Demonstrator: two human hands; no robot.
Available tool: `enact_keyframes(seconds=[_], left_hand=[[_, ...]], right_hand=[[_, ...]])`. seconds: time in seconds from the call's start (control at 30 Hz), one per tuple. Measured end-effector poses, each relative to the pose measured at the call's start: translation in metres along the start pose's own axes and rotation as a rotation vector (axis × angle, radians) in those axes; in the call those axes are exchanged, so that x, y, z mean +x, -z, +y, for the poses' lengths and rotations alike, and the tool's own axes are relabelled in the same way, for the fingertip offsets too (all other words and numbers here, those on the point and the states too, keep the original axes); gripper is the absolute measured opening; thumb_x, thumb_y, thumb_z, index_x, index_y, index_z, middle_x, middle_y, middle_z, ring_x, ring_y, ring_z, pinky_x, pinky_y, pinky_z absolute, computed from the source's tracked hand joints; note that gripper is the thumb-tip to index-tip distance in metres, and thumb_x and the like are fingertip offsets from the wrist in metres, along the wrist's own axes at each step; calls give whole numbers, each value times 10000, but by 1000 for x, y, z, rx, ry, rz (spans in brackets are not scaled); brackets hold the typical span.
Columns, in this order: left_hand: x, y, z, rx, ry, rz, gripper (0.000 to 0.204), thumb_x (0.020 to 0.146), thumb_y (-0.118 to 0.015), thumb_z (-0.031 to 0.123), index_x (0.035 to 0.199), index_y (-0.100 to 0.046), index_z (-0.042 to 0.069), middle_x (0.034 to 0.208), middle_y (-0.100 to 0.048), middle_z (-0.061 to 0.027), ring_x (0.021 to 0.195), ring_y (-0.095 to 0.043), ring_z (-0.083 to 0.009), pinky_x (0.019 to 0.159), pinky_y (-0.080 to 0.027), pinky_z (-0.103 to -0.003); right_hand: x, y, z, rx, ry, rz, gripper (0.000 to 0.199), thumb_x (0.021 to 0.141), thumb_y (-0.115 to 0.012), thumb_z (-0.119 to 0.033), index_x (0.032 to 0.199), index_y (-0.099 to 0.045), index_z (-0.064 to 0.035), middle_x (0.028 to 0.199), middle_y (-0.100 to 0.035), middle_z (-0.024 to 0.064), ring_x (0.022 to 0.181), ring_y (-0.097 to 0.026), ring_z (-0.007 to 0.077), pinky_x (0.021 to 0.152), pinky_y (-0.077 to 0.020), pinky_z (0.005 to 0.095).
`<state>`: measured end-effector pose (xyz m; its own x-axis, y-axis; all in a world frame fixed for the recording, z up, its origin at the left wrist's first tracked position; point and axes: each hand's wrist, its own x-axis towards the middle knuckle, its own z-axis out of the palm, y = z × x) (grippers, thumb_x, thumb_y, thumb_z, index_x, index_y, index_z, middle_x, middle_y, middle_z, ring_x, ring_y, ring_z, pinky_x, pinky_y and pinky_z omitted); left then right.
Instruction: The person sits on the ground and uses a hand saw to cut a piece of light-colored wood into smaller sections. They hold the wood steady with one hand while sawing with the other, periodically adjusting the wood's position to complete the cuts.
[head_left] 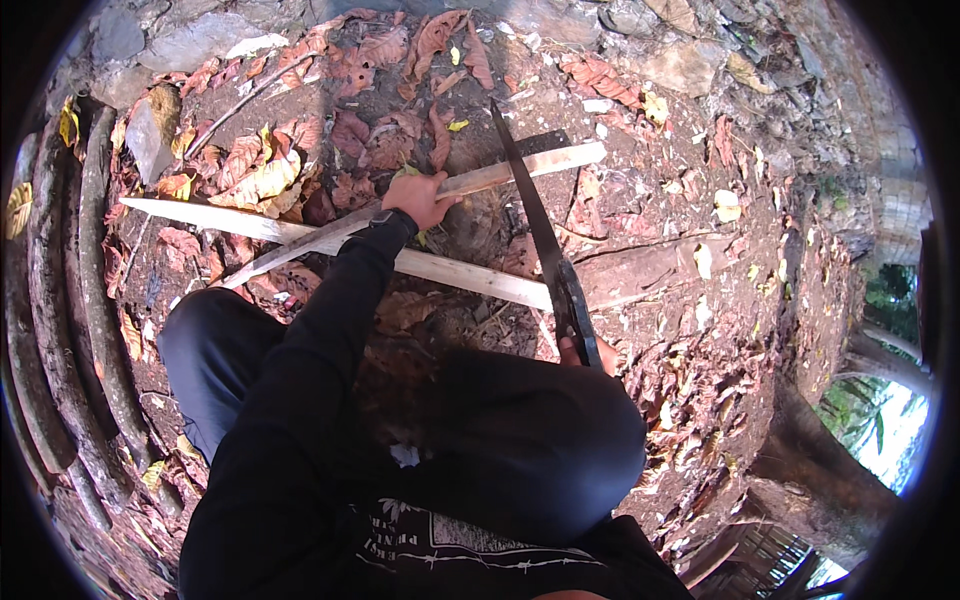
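We see the left hand (418, 198) pressed down and closed over a pale wooden strip (520, 170) that runs from about eight o'clock to two o'clock across the leaf-strewn ground (640, 180). A second, longer pale strip (450, 270) crosses beneath it, running from ten o'clock toward four o'clock. At five o'clock from the left hand, our right hand (585, 352) shows only as a sliver above the dark trouser knee (540, 440); it is wrapped around the dark handle of a handsaw (535, 220), whose blade points up toward twelve o'clock and lies across the upper strip just right of the left hand. Dry brown leaves (250, 175) lie at nine o'clock, with thick logs (95, 300) beyond them.
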<state>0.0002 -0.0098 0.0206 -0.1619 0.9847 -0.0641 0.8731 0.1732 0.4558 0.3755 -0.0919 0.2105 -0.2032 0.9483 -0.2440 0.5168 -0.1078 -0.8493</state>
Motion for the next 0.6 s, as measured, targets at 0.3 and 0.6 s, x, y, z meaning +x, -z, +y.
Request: enact_keyframes(seconds=[0.3,0.6], left_hand=[[2,1,-1,12,-7,12,596,978,-675,569,1332,-702,91,801,-748,-198,802,-744,-415,757,-585,-545],[1,-1,1,-1,4,27,597,950,-715,559,1313,-715,85,832,-749,-212,819,-741,-423,762,-576,-537]], right_hand=[[66,-29,3,77,24,-44,208,1006,-738,-169,891,-676,-8,708,-568,-37,660,-482,78,589,-403,300],[27,-10,-15,66,-56,-10,181,1006,-752,-180,1012,-728,-1,744,-588,-40,698,-496,74,626,-414,288]])
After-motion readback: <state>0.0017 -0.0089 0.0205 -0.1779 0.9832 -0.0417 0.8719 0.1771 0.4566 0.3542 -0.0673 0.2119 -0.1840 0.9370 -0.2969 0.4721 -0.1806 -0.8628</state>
